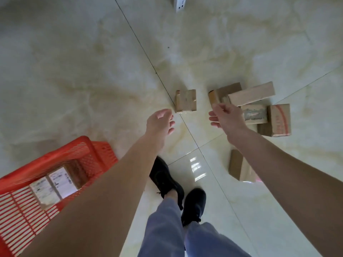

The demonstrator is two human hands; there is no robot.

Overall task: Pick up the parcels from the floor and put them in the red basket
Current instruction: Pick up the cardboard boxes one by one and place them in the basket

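A small brown cardboard parcel [186, 100] stands alone on the floor, just beyond my two hands. My left hand [161, 123] reaches toward it, open and empty, slightly below and left of it. My right hand [227, 117] is open and empty too, in front of a pile of several parcels [259, 106] at the right. Another parcel [239, 166] lies nearer me, partly hidden by my right forearm. The red basket [61, 154] sits at the lower left with two labelled parcels [55, 182] inside; my left arm covers part of it.
The floor is glossy pale tile with dark grout lines. My two feet in black shoes [178, 190] stand near the bottom centre, close to the basket. A white power strip [180, 3] lies at the top edge.
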